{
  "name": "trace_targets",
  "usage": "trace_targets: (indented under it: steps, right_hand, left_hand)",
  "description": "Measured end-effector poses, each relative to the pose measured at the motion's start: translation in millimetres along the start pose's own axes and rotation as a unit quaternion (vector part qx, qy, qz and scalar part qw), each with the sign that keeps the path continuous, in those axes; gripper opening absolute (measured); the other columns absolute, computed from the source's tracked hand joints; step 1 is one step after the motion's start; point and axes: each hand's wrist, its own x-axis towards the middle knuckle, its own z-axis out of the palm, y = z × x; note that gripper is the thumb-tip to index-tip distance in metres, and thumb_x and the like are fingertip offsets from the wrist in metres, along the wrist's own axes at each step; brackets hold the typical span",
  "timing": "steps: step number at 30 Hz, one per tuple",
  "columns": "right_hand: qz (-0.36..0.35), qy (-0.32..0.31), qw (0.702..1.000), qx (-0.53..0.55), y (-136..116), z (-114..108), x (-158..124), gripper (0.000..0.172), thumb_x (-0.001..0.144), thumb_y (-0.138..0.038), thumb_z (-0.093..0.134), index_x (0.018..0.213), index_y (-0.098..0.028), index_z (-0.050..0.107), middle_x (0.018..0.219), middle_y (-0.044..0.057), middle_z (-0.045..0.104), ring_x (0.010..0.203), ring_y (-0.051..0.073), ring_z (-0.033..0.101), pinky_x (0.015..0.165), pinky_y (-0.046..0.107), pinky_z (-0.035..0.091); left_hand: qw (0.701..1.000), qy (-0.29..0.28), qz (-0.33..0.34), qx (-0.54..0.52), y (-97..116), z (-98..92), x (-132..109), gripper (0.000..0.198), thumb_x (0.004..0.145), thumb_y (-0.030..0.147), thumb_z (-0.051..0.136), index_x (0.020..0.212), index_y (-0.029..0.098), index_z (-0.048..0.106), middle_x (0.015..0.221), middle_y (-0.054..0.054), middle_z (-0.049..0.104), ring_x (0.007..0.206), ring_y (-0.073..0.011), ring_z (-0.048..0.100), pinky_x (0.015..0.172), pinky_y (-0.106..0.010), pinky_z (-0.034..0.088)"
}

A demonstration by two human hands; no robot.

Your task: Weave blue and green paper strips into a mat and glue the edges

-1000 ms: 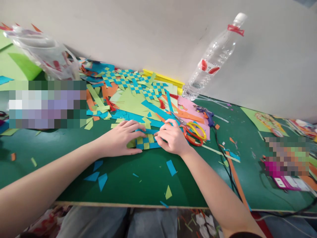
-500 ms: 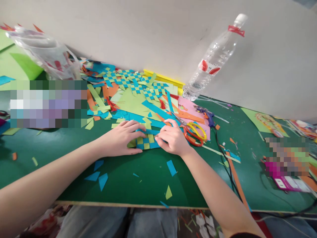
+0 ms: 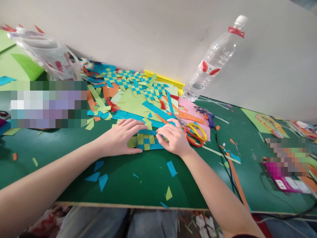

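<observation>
A small woven mat of blue and green paper strips lies on the green table in front of me. Over its left side rests my left hand, fingers stretched and apart, the thumb along the near edge. A blue paper strip runs across the far part of the mat, its left end under my left fingers. At the strip's right end, my right hand is closed with thumb and forefinger bent around it; the fingertips partly hide the grip. Scissors with red and yellow handles lie just right of my right hand.
Finished-looking checkered weaves and loose strips pile up behind the mat. A clear plastic bottle stands at the back right, a bagged cup at the back left. Paper scraps lie near the front edge. A black cable runs down the right.
My left fingers have lifted and shifted slightly away from me, uncovering more of the mat. The blue strip has moved a little off the woven squares. My right hand has barely moved.
</observation>
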Motion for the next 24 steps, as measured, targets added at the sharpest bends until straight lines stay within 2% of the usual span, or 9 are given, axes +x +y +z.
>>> trace_targets:
  steps: [3,6,20,24]
  right_hand:
    - [0.01,-0.017,1.0,-0.003,3.6,4.6,-1.7,0.017,0.094,-0.03,0.048,0.091,-0.022,0.063,0.096,0.001,0.074,0.091,0.018,0.064,0.104,0.044,0.035]
    - [0.014,-0.041,0.999,-0.008,6.2,7.8,-2.7,0.018,0.094,-0.032,0.049,0.098,-0.021,0.063,0.101,0.003,0.073,0.098,0.02,0.063,0.105,0.044,0.034]
    - [0.007,-0.046,0.999,-0.018,7.8,9.2,-2.7,0.016,0.09,-0.028,0.056,0.099,-0.018,0.065,0.094,0.004,0.073,0.093,0.019,0.064,0.104,0.044,0.035]
    - [0.007,-0.043,0.999,-0.021,8.9,10.1,-3.5,0.017,0.091,-0.029,0.055,0.099,-0.018,0.065,0.094,0.003,0.074,0.092,0.019,0.065,0.105,0.044,0.035]
  left_hand:
    - [1.0,-0.002,0.001,0.007,-0.4,0.4,-1.0,0.071,0.08,0.058,0.063,0.136,0.022,0.038,0.135,-0.012,0.052,0.122,-0.0303,0.05,0.098,-0.043,0.036]
    - [1.0,-0.007,0.003,0.007,-0.4,0.6,-1.3,0.071,0.08,0.058,0.064,0.136,0.022,0.038,0.135,-0.012,0.053,0.122,-0.0298,0.051,0.099,-0.041,0.034]
    - [1.0,-0.004,0.013,0.016,-1.1,0.7,-0.5,0.056,0.087,0.05,0.058,0.133,0.023,0.041,0.136,-0.009,0.054,0.12,-0.0254,0.053,0.098,-0.038,0.035]
    - [1.0,0.006,0.004,0.014,-1.3,1.5,-0.5,0.057,0.086,0.05,0.059,0.133,0.022,0.042,0.134,-0.009,0.055,0.121,-0.0265,0.052,0.099,-0.04,0.036]
